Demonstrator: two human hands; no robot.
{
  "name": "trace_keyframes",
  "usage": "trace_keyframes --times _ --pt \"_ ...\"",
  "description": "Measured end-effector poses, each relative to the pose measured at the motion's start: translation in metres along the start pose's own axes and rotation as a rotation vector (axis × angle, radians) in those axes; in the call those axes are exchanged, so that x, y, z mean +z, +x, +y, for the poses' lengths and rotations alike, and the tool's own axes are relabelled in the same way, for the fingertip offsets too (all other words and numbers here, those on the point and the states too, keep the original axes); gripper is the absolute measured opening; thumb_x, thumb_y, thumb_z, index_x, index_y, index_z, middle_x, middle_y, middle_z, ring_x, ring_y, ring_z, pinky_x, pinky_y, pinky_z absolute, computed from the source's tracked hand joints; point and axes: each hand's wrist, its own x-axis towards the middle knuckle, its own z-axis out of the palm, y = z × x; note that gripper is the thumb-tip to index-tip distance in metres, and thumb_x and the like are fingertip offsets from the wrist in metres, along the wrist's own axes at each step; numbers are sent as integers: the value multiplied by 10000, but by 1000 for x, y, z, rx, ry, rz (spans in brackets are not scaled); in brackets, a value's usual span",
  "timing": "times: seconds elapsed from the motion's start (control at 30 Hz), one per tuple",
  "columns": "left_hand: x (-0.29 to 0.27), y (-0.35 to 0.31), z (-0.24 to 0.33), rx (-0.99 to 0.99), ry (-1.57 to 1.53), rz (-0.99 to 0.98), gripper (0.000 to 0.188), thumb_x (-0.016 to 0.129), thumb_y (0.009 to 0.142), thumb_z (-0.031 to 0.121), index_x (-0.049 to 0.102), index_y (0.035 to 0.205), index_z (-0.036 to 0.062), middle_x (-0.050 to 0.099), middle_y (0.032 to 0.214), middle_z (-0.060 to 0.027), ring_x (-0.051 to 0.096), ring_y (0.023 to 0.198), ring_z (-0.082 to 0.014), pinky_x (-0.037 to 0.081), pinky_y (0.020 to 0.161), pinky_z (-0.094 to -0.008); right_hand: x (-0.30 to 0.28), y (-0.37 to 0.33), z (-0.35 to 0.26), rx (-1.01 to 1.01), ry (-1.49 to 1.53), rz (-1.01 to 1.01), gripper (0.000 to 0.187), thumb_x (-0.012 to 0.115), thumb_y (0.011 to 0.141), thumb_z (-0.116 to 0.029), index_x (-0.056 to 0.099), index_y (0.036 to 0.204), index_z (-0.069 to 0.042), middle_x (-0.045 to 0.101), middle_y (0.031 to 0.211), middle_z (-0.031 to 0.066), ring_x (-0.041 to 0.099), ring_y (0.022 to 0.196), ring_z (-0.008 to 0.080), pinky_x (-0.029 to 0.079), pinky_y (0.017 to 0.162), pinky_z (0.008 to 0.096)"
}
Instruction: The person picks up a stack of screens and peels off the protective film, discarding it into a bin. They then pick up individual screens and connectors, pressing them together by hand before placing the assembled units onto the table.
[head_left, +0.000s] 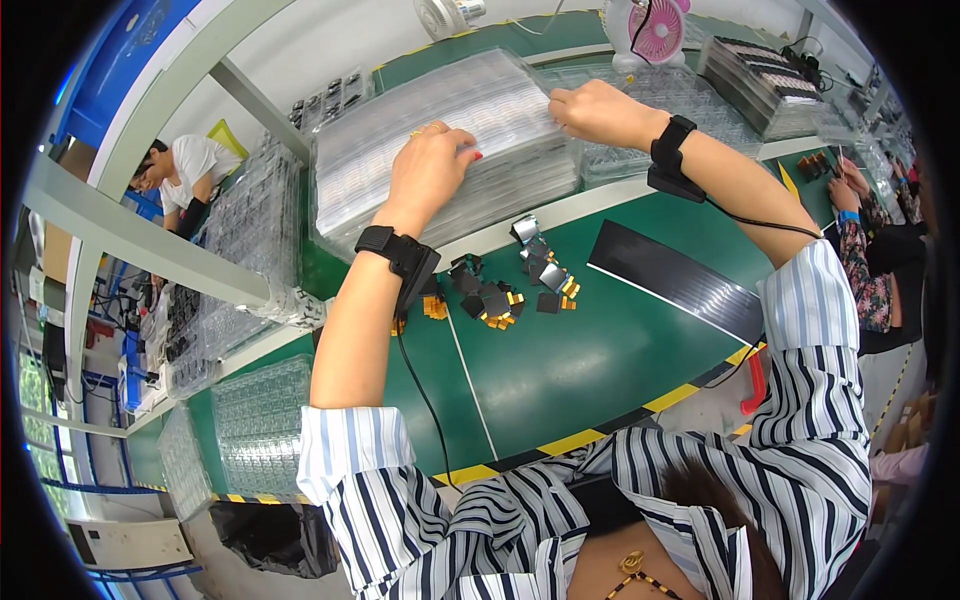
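Note:
A tall stack of clear plastic trays (480, 190) stands at the back of the green bench. Above its top, toward the front middle, is my left hand (432, 165), fingers bent and thumb a little apart from the index finger; nothing shows between them. My right hand (600, 112) is at the stack's right edge, its fingertips pinched together on the rim of a top tray. Both wrists wear black straps with cables. In front of the stack lie several small black parts with gold-coloured flex ends (490, 300), some with silvery faces (553, 277).
Right of the parts lies a dark flat panel (680, 280). More clear trays (265, 420) lie front left. A pink fan (657, 35) and another tray stack (765, 85) stand at the back. A grey frame post (150, 235) rises at left. Other people sit left (195, 170) and right.

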Motion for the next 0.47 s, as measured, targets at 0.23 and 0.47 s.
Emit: trace_keyframes --times 0.23,0.47 --pt "0 1 16 54 -64 115 219 653 762 195 657 962 105 602 908 -106 579 856 -307 479 728 -398 -14 16 4 246 252 396 136 604 788 -139 553 851 -29 585 764 98 573 608 221 462 573 315" --pt "-12 20 5 -287 65 119 348 668 739 185 610 1076 115 600 1041 -164 583 949 -317 489 714 -417 -43 35 -11 400 673 476 235 617 851 -234 567 971 -39 629 784 17 570 675 133 453 654 238"
